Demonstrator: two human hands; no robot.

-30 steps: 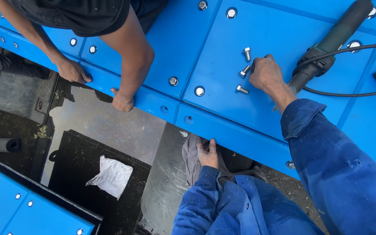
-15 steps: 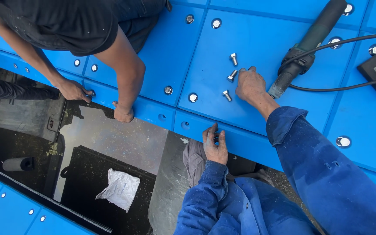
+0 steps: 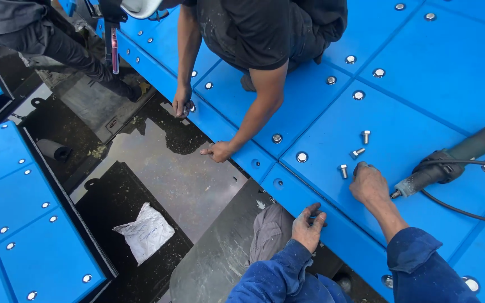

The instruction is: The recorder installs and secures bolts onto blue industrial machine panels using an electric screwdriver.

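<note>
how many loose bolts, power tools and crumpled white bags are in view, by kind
loose bolts: 3, by the right hand
power tool: 1
crumpled white bag: 1
total: 5

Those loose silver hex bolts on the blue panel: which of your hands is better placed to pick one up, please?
Probably the right hand: it rests on the blue panel beside the loose silver hex bolts; the left hand grips the panel's edge.
</note>
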